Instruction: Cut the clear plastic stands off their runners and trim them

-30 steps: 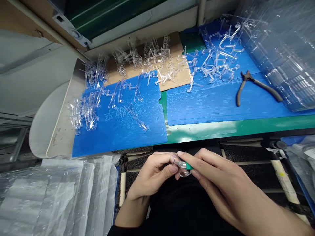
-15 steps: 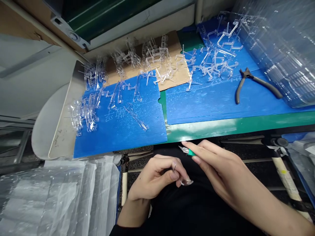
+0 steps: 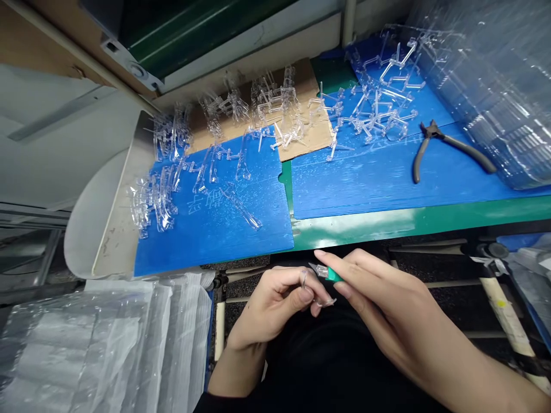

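Observation:
Between the thumb and fingers of my left hand [image 3: 278, 304] is a small clear plastic part [image 3: 328, 302]; the fingers cover most of it. My right hand [image 3: 383, 292] grips a green-handled utility knife [image 3: 332, 275], its short blade pointing left, close above the left fingers and the part. Whether the blade touches the part I cannot tell. Both hands are in front of the bench's near edge, over my dark clothing. Beyond them, a single clear plastic piece [image 3: 241, 207] lies on the left blue sheet [image 3: 215, 241].
Rows of clear plastic pieces [image 3: 161, 201] stand at the left, and tangled clear sprues [image 3: 374, 112] lie at the back right. Pliers [image 3: 434, 132] rest open on the right blue sheet [image 3: 365, 183]. Stacked clear trays [image 3: 508, 115] stand far right; plastic-wrapped packs [image 3: 107, 338] lie lower left.
The knife first pulled up and away from the clear part, then came back down toward it. My left hand kept hold of the part, turning it slightly.

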### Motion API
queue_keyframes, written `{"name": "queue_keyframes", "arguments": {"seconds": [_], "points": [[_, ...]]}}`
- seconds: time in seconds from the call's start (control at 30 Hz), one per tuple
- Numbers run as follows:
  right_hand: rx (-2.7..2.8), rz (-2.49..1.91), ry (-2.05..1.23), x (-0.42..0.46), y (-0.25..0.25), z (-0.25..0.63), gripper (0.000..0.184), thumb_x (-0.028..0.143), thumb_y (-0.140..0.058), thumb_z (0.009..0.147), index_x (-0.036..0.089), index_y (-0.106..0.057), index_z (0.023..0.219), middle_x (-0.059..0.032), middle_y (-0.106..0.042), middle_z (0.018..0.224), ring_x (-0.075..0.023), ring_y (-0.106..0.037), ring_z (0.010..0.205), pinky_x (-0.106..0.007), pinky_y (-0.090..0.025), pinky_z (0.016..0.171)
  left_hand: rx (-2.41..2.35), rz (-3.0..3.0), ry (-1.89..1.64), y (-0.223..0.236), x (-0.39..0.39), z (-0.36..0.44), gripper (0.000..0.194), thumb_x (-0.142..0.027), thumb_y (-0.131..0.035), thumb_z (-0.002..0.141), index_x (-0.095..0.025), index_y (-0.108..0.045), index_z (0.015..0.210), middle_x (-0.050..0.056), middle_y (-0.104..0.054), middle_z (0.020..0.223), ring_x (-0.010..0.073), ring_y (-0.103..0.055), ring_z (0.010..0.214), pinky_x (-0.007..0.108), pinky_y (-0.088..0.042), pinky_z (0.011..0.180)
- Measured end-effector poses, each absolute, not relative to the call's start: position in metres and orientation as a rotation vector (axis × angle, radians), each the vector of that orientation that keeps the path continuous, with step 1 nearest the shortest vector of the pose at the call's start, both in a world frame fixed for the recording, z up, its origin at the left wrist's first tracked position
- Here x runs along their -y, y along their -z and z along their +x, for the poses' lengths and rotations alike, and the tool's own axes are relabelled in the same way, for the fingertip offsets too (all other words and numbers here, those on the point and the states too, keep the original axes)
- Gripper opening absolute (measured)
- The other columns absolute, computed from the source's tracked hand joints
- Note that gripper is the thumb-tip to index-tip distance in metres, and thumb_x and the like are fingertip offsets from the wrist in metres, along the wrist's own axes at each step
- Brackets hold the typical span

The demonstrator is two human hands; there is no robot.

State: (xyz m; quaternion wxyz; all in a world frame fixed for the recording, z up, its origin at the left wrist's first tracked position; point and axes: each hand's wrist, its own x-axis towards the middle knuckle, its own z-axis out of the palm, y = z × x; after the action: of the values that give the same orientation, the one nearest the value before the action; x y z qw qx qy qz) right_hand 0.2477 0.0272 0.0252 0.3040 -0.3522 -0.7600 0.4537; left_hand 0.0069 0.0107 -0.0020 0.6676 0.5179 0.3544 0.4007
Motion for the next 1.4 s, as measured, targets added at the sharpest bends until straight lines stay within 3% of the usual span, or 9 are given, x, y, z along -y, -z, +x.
{"name": "queue_keyframes", "arguments": {"seconds": [0.37, 0.73, 0.9, 0.97, 1.03, 1.13, 1.2, 1.33, 1.4], "points": [[2.211, -0.881, -1.011, -0.02, -0.022, 0.25, 0.072, -0.001, -0.045, 0.108, 0.029, -0.034, 0.172, -0.0085, -0.068, 0.12, -0.0234, -0.063, 0.103, -0.038, -0.058, 0.088, -0.833, 1.311, -0.923, -0.01, -0.015, 0.01, 0.032, -0.032, -0.064, 0.112, -0.011, -0.08, 0.095, 0.01, -0.076, 0.076, 0.0191, -0.074, 0.074, 0.026, -0.057, 0.071], [2.18, -0.94, -1.107, -0.014, -0.027, 0.252, 0.057, 0.008, -0.045, 0.113, 0.029, -0.043, 0.165, -0.006, -0.066, 0.112, -0.021, -0.063, 0.096, -0.035, -0.055, 0.08, -0.816, 1.342, -0.904, -0.01, -0.011, 0.008, 0.027, -0.029, -0.064, 0.111, -0.012, -0.083, 0.103, 0.011, -0.079, 0.084, 0.0184, -0.073, 0.072, 0.027, -0.056, 0.07], [2.045, -1.019, -1.055, -0.021, -0.028, 0.252, 0.042, 0.012, -0.045, 0.115, 0.022, -0.059, 0.154, -0.0039, -0.066, 0.099, -0.0179, -0.065, 0.083, -0.031, -0.056, 0.075, -0.808, 1.305, -0.894, -0.007, -0.007, 0.009, 0.027, -0.032, -0.066, 0.11, -0.012, -0.084, 0.104, 0.011, -0.077, 0.08, 0.0186, -0.071, 0.072, 0.03, -0.057, 0.073], [1.968, -1.034, -1.079, -0.025, -0.025, 0.25, 0.039, 0.015, -0.048, 0.115, 0.024, -0.062, 0.15, -0.005, -0.069, 0.104, -0.0188, -0.069, 0.09, -0.031, -0.058, 0.081, -0.824, 1.251, -0.95, -0.004, -0.008, 0.011, 0.027, -0.034, -0.066, 0.111, -0.014, -0.084, 0.106, 0.009, -0.075, 0.079, 0.0161, -0.068, 0.069, 0.027, -0.054, 0.069], [1.862, -1.078, -1.136, -0.028, -0.018, 0.246, 0.035, 0.021, -0.057, 0.114, 0.026, -0.066, 0.147, -0.0065, -0.072, 0.111, -0.0203, -0.071, 0.097, -0.032, -0.061, 0.085, -0.813, 1.13, -1.169, -0.002, -0.013, 0.014, 0.027, -0.04, -0.067, 0.111, -0.019, -0.083, 0.108, 0.004, -0.07, 0.074, 0.0117, -0.061, 0.063, 0.023, -0.05, 0.063], [1.62, -1.157, -1.315, -0.029, -0.004, 0.233, 0.035, 0.031, -0.081, 0.101, 0.025, -0.075, 0.135, -0.0054, -0.073, 0.107, -0.0174, -0.069, 0.083, -0.026, -0.06, 0.069, -0.698, 0.827, -1.593, -0.006, -0.024, 0.021, 0.023, -0.045, -0.075, 0.107, -0.024, -0.079, 0.114, -0.005, -0.061, 0.071, 0.0048, -0.049, 0.055, 0.014, -0.048, 0.059], [1.496, -1.13, -1.423, -0.028, 0.004, 0.223, 0.032, 0.033, -0.09, 0.092, 0.023, -0.081, 0.122, -0.0025, -0.07, 0.096, -0.0142, -0.064, 0.072, -0.023, -0.056, 0.06, -0.584, 0.642, -1.74, -0.012, -0.03, 0.023, 0.022, -0.038, -0.081, 0.105, -0.024, -0.075, 0.121, -0.009, -0.063, 0.075, 0.0014, -0.05, 0.056, 0.008, -0.049, 0.063], [1.417, -1.05, -1.456, -0.025, 0.01, 0.209, 0.008, 0.028, -0.084, 0.095, 0.021, -0.084, 0.1, -0.0014, -0.066, 0.085, -0.0136, -0.058, 0.068, -0.024, -0.051, 0.059, -0.517, 0.504, -1.848, -0.017, -0.034, 0.02, 0.028, -0.027, -0.082, 0.104, -0.026, -0.07, 0.13, -0.012, -0.069, 0.083, -0.0025, -0.062, 0.068, 0.002, -0.051, 0.079], [1.329, -1.018, -1.464, -0.026, 0.012, 0.208, 0.007, 0.028, -0.084, 0.095, 0.021, -0.084, 0.095, -0.0016, -0.066, 0.086, -0.0137, -0.057, 0.069, -0.026, -0.049, 0.06, -0.613, 0.526, -1.885, -0.012, -0.031, 0.017, 0.033, -0.029, -0.083, 0.104, -0.029, -0.07, 0.134, -0.01, -0.071, 0.089, -0.0013, -0.066, 0.076, 0.004, -0.053, 0.086]]}}
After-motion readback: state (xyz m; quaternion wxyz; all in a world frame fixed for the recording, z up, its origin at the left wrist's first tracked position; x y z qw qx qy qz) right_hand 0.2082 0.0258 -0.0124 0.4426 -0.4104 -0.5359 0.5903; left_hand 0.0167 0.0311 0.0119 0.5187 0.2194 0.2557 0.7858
